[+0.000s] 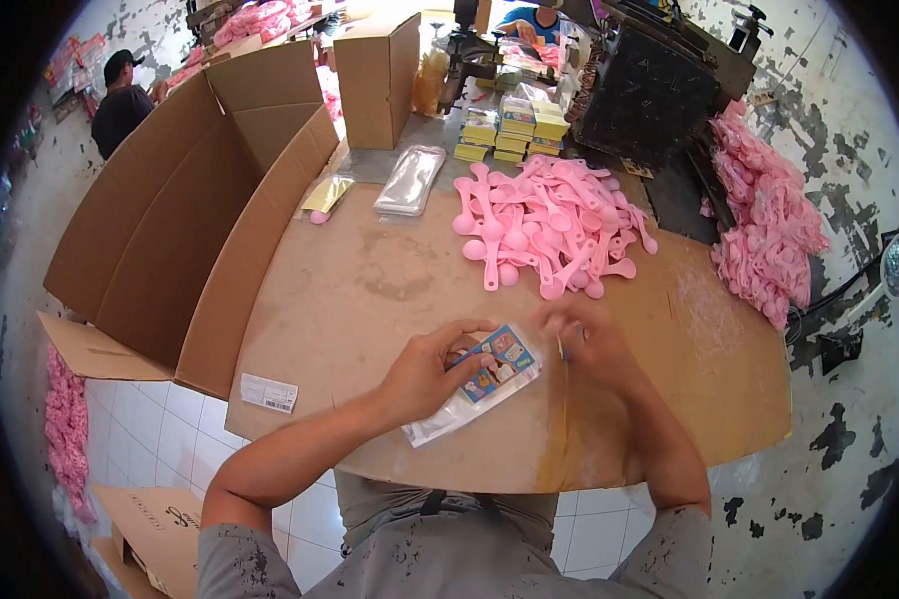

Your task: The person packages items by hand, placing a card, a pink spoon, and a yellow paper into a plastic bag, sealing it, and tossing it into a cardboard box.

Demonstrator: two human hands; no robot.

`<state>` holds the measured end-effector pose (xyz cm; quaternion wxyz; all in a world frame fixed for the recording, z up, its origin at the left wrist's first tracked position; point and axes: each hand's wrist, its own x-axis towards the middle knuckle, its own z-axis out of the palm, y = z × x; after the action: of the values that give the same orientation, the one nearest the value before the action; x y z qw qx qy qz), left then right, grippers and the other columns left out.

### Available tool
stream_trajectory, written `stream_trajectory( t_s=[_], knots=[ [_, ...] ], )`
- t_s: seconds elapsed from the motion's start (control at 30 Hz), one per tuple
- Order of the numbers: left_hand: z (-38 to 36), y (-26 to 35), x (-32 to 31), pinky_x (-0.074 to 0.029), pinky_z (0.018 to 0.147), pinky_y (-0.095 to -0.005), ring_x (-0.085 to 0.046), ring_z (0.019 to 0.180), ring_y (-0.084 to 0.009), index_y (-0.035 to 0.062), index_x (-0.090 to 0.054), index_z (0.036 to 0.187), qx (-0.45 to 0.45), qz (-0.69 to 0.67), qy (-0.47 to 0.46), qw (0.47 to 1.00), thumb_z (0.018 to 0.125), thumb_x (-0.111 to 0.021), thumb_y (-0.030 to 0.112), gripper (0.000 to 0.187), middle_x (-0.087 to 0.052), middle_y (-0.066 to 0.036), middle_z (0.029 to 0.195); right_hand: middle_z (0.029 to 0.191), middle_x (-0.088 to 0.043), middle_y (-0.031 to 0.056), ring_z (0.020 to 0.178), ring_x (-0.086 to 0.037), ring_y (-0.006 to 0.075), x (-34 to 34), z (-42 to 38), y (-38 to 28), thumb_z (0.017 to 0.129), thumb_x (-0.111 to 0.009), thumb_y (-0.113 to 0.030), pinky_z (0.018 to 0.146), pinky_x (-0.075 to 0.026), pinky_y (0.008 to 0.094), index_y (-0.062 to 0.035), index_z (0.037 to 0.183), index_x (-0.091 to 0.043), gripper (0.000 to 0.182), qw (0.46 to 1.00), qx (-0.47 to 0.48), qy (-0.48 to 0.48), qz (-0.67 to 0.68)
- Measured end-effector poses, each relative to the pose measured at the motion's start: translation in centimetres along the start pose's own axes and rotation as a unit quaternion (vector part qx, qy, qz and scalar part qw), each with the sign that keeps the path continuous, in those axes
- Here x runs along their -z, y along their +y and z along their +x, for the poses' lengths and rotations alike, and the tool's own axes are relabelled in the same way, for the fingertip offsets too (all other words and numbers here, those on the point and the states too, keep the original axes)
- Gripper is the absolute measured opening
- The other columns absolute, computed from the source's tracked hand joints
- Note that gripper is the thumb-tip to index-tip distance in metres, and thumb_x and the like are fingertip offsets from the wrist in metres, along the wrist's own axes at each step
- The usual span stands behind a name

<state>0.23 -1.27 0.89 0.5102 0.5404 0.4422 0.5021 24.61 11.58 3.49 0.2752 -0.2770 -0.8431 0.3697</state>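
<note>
We held a printed card (501, 365) and a clear bag (448, 423) in our left hand (432, 373), its thumb over the card; whether the card lay inside the bag, we could not tell. Our right hand (594, 344), blurred, was just beside the bag's far end, near a heap of pink spoons (554, 225). Farther back on the table (370, 324) we saw a pile of clear sleeves (410, 182) and stacks of small cards (514, 128). An open box (260, 255) stood to our left, near a paper label (269, 393).
</note>
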Motion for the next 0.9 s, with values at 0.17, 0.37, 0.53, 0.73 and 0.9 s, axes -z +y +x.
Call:
stream_trajectory(
  t_s=[0.17, 0.37, 0.53, 0.73, 0.9],
  knots=[
    [0.1, -0.1, 0.0, -0.059, 0.087, -0.0271, -0.069, 0.101, -0.0109, -0.002, -0.056, 0.14, 0.026, -0.075, 0.002, 0.997, 0.102, -0.063, 0.001, 0.038, -0.074, -0.011, 0.112, 0.101, -0.068, 0.0082, 0.082, -0.062, 0.0175, 4.3, 5.2, 4.7, 0.094, -0.07, -0.014, 0.072, -0.051, 0.0344, -0.0027, 0.122, -0.067, 0.03, 0.967, -0.02, 0.21, -0.146],
    [-0.1, 0.0, 0.4, -0.058, 0.087, -0.0262, -0.068, 0.102, -0.0098, -0.0041, -0.059, 0.135, 0.013, -0.072, 0.002, 0.997, 0.103, -0.063, 0.005, 0.033, -0.073, -0.009, 0.115, 0.097, -0.067, 0.0087, 0.081, -0.062, 0.0186, 4.6, 7.1, 6.1, 0.089, -0.076, -0.019, 0.073, -0.052, 0.0337, -0.0012, 0.115, -0.071, 0.032, 0.966, -0.052, 0.194, -0.164],
    [0.0, -1.0, 0.3, -0.056, 0.088, -0.026, -0.068, 0.103, -0.0097, -0.0043, -0.06, 0.131, 0.018, -0.076, -0.023, 0.997, 0.105, -0.062, 0.006, 0.028, -0.073, -0.009, 0.117, 0.097, -0.067, 0.0092, 0.084, -0.065, 0.0159, 3.0, 7.8, 6.9, 0.089, -0.077, -0.021, 0.075, -0.053, 0.0326, 0.0002, 0.115, -0.071, 0.034, 0.928, 0.023, 0.213, -0.305],
    [0.2, -0.5, 1.2, -0.055, 0.09, -0.0265, -0.067, 0.105, -0.0098, -0.0025, -0.057, 0.132, 0.04, -0.135, -0.024, 0.99, 0.106, -0.06, 0.007, 0.028, -0.073, -0.009, 0.116, 0.087, -0.068, 0.0056, 0.078, -0.068, 0.0124, 4.1, 7.5, 3.2, 0.094, -0.074, -0.014, 0.069, -0.054, 0.0289, 0.0015, 0.116, -0.068, 0.028, 0.978, -0.049, 0.193, -0.065],
    [0.1, -0.2, 0.8, -0.056, 0.091, -0.0276, -0.068, 0.105, -0.0106, -0.0033, -0.057, 0.132, 0.024, -0.145, -0.032, 0.989, 0.105, -0.061, 0.007, 0.029, -0.073, -0.01, 0.118, 0.089, -0.07, 0.0041, 0.074, -0.068, 0.0099, 2.7, 4.4, -1.7, 0.099, -0.069, -0.011, 0.067, -0.054, 0.0238, 0.0006, 0.121, -0.064, 0.025, 0.954, -0.09, 0.136, 0.253]
  ],
)
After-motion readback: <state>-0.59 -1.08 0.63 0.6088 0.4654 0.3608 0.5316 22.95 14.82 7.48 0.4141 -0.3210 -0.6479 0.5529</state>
